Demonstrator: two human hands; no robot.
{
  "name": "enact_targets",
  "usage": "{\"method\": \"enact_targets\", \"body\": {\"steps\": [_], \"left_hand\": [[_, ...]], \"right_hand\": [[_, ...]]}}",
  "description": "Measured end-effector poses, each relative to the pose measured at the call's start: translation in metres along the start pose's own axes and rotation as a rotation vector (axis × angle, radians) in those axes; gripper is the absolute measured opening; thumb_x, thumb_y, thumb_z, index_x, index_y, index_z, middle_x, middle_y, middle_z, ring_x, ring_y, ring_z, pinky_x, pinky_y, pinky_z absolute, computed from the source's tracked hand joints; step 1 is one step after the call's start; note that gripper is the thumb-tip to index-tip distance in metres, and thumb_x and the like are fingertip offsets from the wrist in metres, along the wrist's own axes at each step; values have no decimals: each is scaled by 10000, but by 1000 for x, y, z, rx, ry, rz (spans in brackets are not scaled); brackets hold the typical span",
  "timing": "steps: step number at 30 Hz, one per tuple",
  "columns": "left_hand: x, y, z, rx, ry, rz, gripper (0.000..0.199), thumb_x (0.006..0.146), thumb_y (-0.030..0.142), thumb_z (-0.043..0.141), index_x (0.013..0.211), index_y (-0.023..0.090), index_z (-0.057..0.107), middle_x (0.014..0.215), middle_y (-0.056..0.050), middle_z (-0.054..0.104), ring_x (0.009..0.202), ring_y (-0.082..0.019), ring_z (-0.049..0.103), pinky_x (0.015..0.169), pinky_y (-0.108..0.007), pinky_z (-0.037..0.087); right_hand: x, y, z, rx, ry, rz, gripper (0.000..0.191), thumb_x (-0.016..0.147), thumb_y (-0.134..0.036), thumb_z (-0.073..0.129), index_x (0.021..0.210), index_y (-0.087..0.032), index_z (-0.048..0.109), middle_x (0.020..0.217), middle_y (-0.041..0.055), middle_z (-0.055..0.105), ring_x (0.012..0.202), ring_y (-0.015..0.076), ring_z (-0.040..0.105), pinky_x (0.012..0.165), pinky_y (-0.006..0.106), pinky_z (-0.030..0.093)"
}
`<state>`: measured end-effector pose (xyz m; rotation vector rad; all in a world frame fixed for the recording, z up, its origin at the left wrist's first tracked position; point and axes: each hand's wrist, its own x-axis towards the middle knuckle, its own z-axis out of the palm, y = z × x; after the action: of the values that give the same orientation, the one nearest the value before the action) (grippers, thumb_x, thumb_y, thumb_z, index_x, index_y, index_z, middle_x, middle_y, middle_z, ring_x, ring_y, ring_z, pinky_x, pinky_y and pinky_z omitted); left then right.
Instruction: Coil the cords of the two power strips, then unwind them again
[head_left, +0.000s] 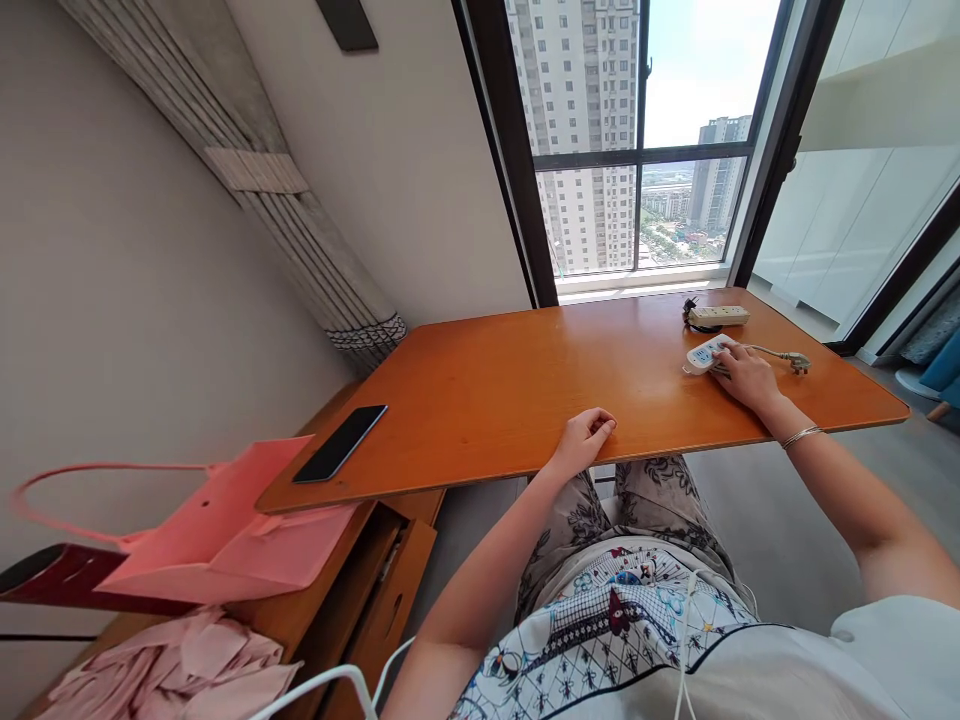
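My right hand (pixel 746 376) lies over the right end of a white power strip (pixel 706 355) on the right part of the table, its fingers curled onto the strip. From there a pale cord runs right to a grey plug (pixel 798 362) on the tabletop. Just behind sits a second, cream power strip (pixel 720 316) with a black plug (pixel 690 305) and cord bundled at its left end. My left hand (pixel 586 438) rests on the front table edge, fingers curled in a loose fist, with nothing visible in them.
The orange-brown wooden table (pixel 495 390) carries a black phone or tablet (pixel 340 443) at its left. Beyond the left edge are a pink bag (pixel 225 530), crumpled pink cloth (pixel 176 670) and a wooden cabinet (pixel 397 590). A window (pixel 641 158) stands behind the table.
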<state>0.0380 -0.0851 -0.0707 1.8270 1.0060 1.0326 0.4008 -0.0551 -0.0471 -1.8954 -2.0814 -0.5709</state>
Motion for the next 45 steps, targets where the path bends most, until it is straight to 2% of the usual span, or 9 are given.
{"method": "enact_targets", "body": {"steps": [3,6,11,17,22,26,34,39,45], "left_hand": [[0,-1,1,52,-14,26,240,834,435,617,808,204,677,794,-45,705,746,-187,613,690,-301,461],[0,-2,1,107,-33,45,225,860,405,581,842,198,668,842,-49,711,789,-190,630,716,-303,479],[-2,-2,1,168,-42,69,208,882,360,541,852,188,654,863,-53,714,809,-187,647,753,-309,505],[-2,-3,2,183,-45,90,193,888,341,542,860,184,652,869,-57,718,812,-186,657,759,-311,514],[-2,-2,3,218,-49,103,178,896,318,544,861,184,657,878,-53,722,818,-180,657,771,-308,521],[-2,-2,2,243,-47,109,165,900,302,545,867,187,660,867,-46,721,807,-176,656,762,-303,520],[-3,-2,2,290,-46,124,163,902,289,537,870,182,656,878,-60,720,814,-183,657,761,-310,508],[-5,0,1,315,-54,132,159,906,282,533,866,186,654,874,-60,719,819,-184,659,750,-305,507],[-6,-1,1,329,-56,141,158,906,283,533,864,187,652,878,-59,716,821,-185,654,759,-314,505]], "right_hand": [[4,-9,-6,-42,-38,45,556,944,-539,513,1268,-100,620,1326,230,612,1166,356,556,850,397,477],[14,-26,-11,-104,-63,97,803,881,-670,550,1417,-75,504,1246,255,615,1052,367,587,797,401,458],[24,-36,-16,-131,-60,50,647,940,-543,498,1398,-92,569,1216,256,622,1065,389,593,834,433,443],[11,4,-26,7,-73,86,656,919,-549,493,1465,-188,542,1353,180,624,982,364,675,755,427,511],[-13,48,-17,160,-45,-86,661,864,-444,576,1490,-239,530,1495,117,556,1312,393,554,1079,534,435],[-34,65,-1,359,-96,-99,677,865,-388,570,1522,-254,476,1610,107,414,1428,362,465,1142,553,398],[-35,33,0,460,-87,152,807,756,-690,680,1381,-195,551,1583,192,385,1390,420,479,1141,546,427],[-24,24,0,492,-14,288,649,793,-535,628,1319,-160,565,1490,217,488,1306,419,541,1077,547,459],[-19,55,-13,707,0,428,555,723,-423,653,1236,-213,617,1240,145,676,1091,358,645,960,526,509]]}}
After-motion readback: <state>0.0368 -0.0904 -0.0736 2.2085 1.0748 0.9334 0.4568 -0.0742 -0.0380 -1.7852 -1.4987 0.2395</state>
